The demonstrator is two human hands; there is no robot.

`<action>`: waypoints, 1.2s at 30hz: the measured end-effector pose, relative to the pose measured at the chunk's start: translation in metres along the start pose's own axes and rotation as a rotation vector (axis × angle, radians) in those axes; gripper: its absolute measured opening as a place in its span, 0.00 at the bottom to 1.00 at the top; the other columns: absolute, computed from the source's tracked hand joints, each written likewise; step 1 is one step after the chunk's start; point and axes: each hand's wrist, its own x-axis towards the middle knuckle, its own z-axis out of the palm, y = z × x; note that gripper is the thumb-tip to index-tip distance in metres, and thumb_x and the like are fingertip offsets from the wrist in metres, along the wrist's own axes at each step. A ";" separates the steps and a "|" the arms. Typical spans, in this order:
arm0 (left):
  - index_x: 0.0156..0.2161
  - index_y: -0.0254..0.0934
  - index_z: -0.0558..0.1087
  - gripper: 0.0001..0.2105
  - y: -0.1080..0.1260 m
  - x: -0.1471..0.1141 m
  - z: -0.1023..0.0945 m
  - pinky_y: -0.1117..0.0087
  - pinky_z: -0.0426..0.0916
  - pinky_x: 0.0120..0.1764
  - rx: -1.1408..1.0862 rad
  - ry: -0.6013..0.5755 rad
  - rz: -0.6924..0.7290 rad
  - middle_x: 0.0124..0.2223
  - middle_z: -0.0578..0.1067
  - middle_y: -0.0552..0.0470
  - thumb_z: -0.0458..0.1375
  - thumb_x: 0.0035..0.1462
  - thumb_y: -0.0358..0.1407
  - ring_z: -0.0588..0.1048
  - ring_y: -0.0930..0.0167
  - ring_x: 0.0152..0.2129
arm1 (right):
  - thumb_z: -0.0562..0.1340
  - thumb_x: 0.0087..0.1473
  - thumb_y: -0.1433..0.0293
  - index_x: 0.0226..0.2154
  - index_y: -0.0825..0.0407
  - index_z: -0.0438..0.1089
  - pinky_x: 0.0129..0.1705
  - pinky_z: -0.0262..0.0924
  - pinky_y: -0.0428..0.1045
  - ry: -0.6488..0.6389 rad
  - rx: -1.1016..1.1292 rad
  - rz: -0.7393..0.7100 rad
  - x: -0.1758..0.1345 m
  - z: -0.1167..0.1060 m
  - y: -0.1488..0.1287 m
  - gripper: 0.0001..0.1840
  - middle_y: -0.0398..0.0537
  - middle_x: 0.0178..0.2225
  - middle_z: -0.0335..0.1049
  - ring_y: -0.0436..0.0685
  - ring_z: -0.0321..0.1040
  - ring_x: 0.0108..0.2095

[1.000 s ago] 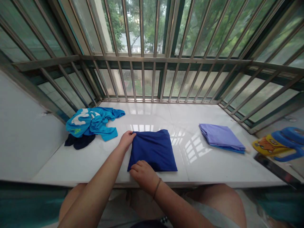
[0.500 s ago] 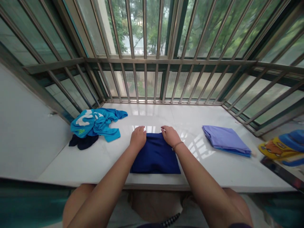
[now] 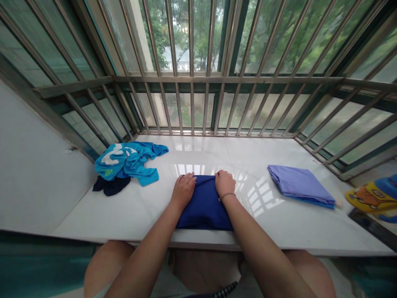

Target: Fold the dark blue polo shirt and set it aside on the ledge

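Note:
A folded dark blue garment lies on the white marble ledge near its front edge. My left hand rests on the garment's far left corner, fingers curled over the edge. My right hand, with a thin band at the wrist, grips the far right corner. Both forearms cross the garment's sides.
A crumpled light blue shirt lies over a dark cloth at the left. A folded lilac stack sits at the right. Metal window bars fence the ledge; a yellow and blue object is at the far right.
My right hand left the near corner and went to the far edge. Both hands then drew back a little and closed on the garment's far corners.

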 end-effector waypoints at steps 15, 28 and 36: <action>0.72 0.30 0.69 0.25 0.045 0.008 -0.002 0.39 0.55 0.73 0.152 -0.111 -0.150 0.76 0.65 0.33 0.45 0.76 0.34 0.63 0.53 0.74 | 0.56 0.76 0.60 0.51 0.47 0.79 0.58 0.56 0.56 0.109 -0.014 -0.127 -0.007 0.008 0.000 0.17 0.56 0.53 0.77 0.63 0.66 0.57; 0.78 0.37 0.60 0.32 0.035 -0.021 -0.002 0.46 0.52 0.77 0.122 -0.240 -0.197 0.80 0.57 0.45 0.45 0.77 0.50 0.56 0.57 0.77 | 0.54 0.76 0.61 0.48 0.52 0.78 0.54 0.60 0.56 0.128 -0.013 -0.080 0.000 0.011 0.003 0.18 0.60 0.51 0.77 0.64 0.69 0.53; 0.77 0.35 0.60 0.32 0.035 -0.022 -0.004 0.44 0.51 0.76 0.136 -0.244 -0.174 0.80 0.56 0.42 0.45 0.78 0.51 0.54 0.56 0.78 | 0.54 0.75 0.62 0.74 0.53 0.62 0.77 0.33 0.69 0.117 -0.039 -0.357 -0.054 0.013 -0.004 0.30 0.59 0.78 0.52 0.68 0.44 0.78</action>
